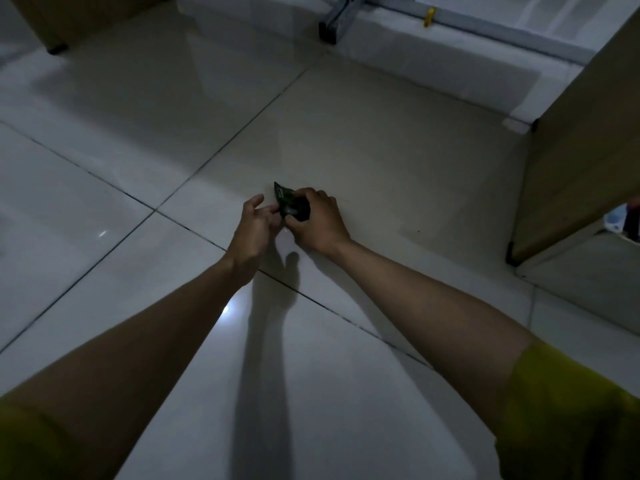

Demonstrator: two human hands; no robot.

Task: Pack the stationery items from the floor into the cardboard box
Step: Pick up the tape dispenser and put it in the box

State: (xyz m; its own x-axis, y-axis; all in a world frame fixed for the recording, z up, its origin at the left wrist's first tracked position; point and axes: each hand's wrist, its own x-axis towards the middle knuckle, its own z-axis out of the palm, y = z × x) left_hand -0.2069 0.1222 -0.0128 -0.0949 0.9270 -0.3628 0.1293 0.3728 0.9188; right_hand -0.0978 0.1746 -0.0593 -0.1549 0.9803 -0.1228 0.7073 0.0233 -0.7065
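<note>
One small dark green packet [286, 202] is held low over the tiled floor [381, 150], gripped in the curled fingers of the right hand [318, 220]. The left hand [254, 225] is kept just beside it with its fingers loosely bent; whether it touches the packet cannot be told. The packet should be pinched firmly and lifted level before it is carried. The cardboard box cannot be identified with certainty.

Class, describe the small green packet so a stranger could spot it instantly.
Look at the pale tiled floor, near the middle. There the right hand grips a small packet, the left hand close beside it. It alone is dark green and glossy.
</note>
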